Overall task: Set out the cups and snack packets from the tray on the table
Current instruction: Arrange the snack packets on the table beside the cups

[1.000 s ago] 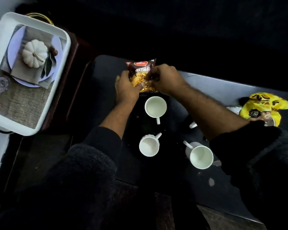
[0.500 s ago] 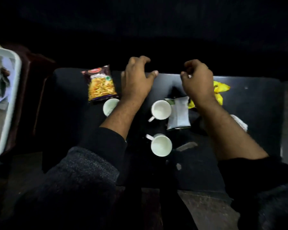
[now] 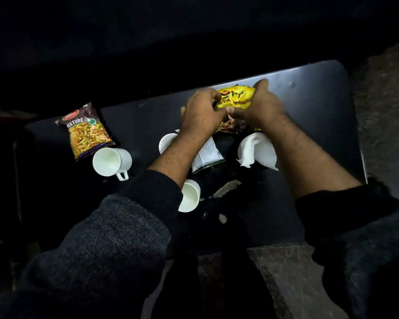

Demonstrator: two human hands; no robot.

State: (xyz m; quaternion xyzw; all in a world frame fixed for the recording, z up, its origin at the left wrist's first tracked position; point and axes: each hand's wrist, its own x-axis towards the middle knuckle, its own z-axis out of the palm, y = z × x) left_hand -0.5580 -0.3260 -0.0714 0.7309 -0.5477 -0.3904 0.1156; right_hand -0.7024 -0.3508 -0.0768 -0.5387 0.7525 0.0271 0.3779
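Both my hands grip a yellow snack packet (image 3: 236,97) at the far middle of the dark table (image 3: 309,134): my left hand (image 3: 202,113) on its left side, my right hand (image 3: 260,107) on its right. A brown "Mixture" packet (image 3: 85,132) lies flat at the left. A white cup (image 3: 111,162) stands just below it. Two more white cups (image 3: 167,141) (image 3: 189,195) show partly beside my left forearm. A white packet (image 3: 206,155) lies between my arms. White crumpled paper or a cup (image 3: 256,150) sits under my right wrist.
The table's right edge (image 3: 357,134) borders a rough stone-like surface (image 3: 385,111). Beyond the table's far edge all is dark. Floor shows below the near edge (image 3: 274,272). My dark sleeves cover the lower part of the view.
My hands left the Mixture packet lying at the left, moved right, and closed on the yellow packet. The view swung right, so the white tray at the left dropped out of sight.
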